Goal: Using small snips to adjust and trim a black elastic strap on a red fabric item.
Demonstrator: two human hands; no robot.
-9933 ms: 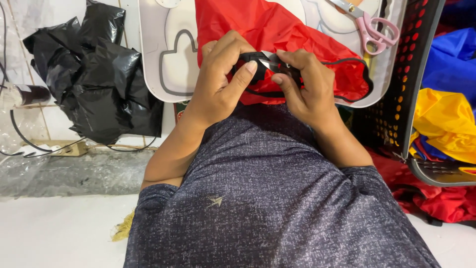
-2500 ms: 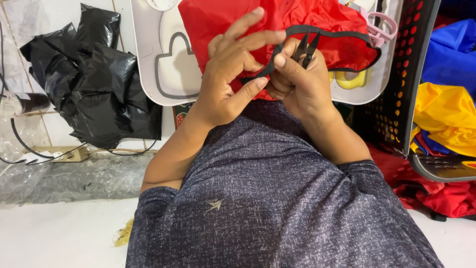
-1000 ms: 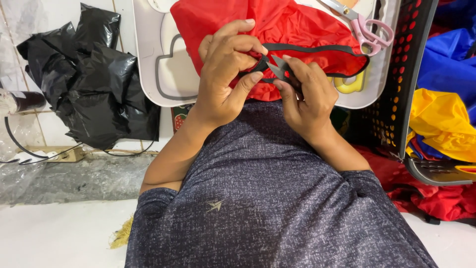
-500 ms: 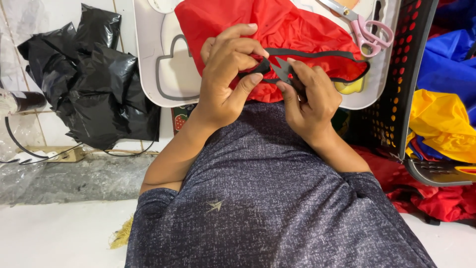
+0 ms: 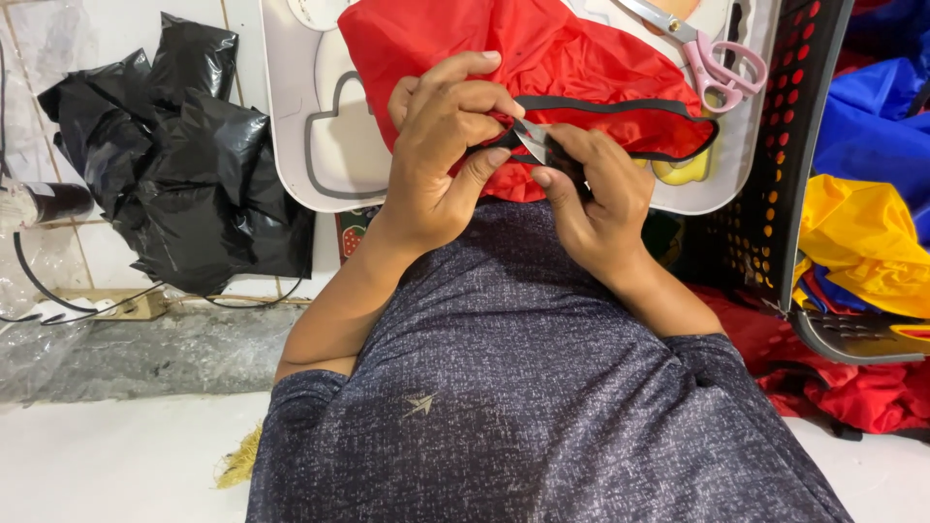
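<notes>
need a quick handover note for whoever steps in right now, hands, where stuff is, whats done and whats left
Left hand: pinching the black elastic band against the red fabric.
Right hand: holding a small metal snipper, its tip at the band right beside the left fingers.
Where things are: the red fabric lies on the white tray; the band runs from the hands across the fabric and loops at its right side. Pink-handled scissors rest unused at the top right of the tray.
Done: cannot tell whether any cut has been made; the band looks whole.
Left: probably the snip or trim at the pinched spot.
</notes>
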